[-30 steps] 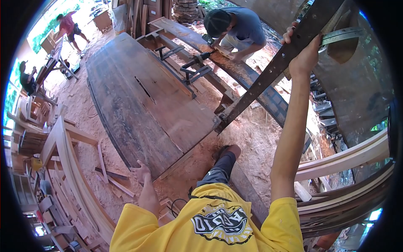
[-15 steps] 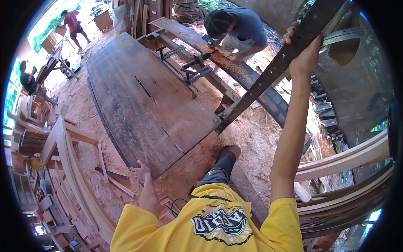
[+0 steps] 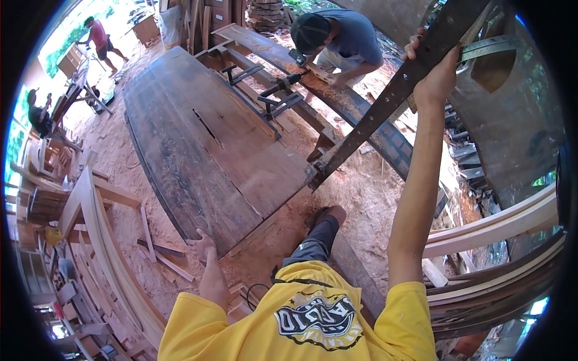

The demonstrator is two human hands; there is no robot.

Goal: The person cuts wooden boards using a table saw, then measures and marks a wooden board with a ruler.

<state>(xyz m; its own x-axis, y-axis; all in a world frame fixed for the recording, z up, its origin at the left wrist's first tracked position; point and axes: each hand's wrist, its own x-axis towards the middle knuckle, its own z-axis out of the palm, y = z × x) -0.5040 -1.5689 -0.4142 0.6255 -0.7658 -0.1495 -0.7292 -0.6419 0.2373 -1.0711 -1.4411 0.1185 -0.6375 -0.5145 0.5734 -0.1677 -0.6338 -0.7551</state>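
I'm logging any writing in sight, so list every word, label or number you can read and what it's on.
"BAGUIO", probably: large letters on the yellow shirt, upside down and distorted by folds.
"CAPITA", less surely: small letters along the same print; the rest is unclear.
Curved strip: marks too small to read.

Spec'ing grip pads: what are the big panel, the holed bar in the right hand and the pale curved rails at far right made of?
Big panel: likely wood, worn and scuffed; lengthwise seams and a split.
Holed bar: possibly steel, dark brown; straight, row of holes. Dark wood not ruled out.
Pale curved rails: probably wood, seemingly unfinished; light tan, matte.
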